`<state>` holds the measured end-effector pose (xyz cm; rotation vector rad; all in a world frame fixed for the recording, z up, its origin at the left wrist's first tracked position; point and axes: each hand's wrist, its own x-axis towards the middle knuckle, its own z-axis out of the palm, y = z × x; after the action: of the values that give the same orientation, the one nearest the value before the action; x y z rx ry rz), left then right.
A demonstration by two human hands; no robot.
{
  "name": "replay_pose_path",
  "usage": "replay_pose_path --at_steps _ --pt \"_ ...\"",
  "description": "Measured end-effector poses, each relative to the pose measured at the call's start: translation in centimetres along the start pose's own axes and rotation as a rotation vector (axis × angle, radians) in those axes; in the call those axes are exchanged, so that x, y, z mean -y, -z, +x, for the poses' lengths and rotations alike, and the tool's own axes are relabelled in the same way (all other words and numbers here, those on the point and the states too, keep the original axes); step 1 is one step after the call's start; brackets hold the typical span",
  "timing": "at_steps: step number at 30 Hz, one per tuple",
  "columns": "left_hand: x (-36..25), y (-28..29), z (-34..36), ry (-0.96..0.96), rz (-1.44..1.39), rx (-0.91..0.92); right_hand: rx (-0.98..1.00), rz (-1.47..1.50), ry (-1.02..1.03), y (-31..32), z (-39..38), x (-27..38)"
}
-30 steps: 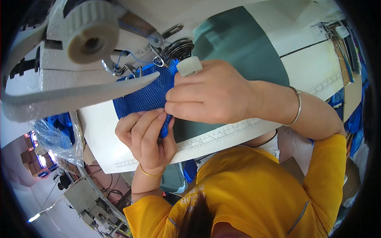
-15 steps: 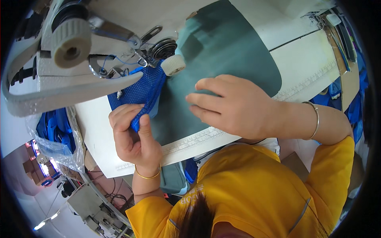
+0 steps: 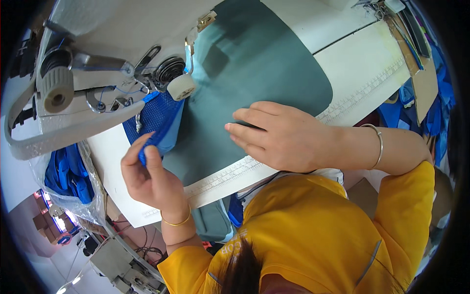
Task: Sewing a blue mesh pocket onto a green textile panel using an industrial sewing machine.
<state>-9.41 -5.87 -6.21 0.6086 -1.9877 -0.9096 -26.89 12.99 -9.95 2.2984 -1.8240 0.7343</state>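
A large dark green fabric panel (image 3: 274, 63) lies across the white sewing table, its upper end beside the sewing machine (image 3: 166, 68). Blue mesh fabric (image 3: 159, 112) lies over the panel's left edge, under the machine's front parts, which hide the stitching spot. Between thumb and fingers, my left hand (image 3: 154, 179) pinches the lower end of the mesh's edge. My right hand (image 3: 289, 137) rests palm down on the green panel, fingers stretched out to the left. A light blue strip (image 3: 170, 137) shows beside the mesh, and a pale cord end (image 3: 138, 122) lies on it.
Printed ruler scales (image 3: 230, 171) run along the table's near edge. At the left, a clear plastic bag (image 3: 95, 171) holds blue pieces. Cardboard (image 3: 425, 93), tools and blue fabric crowd the right end. The machine's curved white guard (image 3: 73, 134) reaches over the work.
The view has shifted slightly, so the machine appears farther left. My left hand keeps its pinch on the mesh, whose edge shows more of the light blue strip. The right hand stays on the panel.
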Motion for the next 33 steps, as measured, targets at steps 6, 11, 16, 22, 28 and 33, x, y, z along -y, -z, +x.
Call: replay_pose_path --at_steps 6,11,16,22,28,33 --pt "1.3 1.0 1.5 0.276 -0.389 -0.026 -0.007 0.018 0.000 -0.4 -0.1 -0.1" --pt "1.6 1.2 1.6 0.419 -0.515 -0.076 -0.086 0.013 0.007 -0.7 0.0 -0.2" --pt "1.5 1.1 1.8 0.507 -0.562 -0.087 -0.123 0.060 -0.021 -1.0 0.1 -0.2" --pt "1.1 1.0 1.9 0.534 -0.587 -0.082 -0.097 0.048 -0.016 -0.8 0.1 -0.2" --pt "1.0 1.0 1.8 0.532 -0.608 -0.064 -0.090 0.051 -0.017 -0.8 0.1 -0.2" --pt "0.7 0.7 1.1 0.473 -0.497 -0.095 -0.151 0.039 -0.011 -0.7 0.6 -0.4"
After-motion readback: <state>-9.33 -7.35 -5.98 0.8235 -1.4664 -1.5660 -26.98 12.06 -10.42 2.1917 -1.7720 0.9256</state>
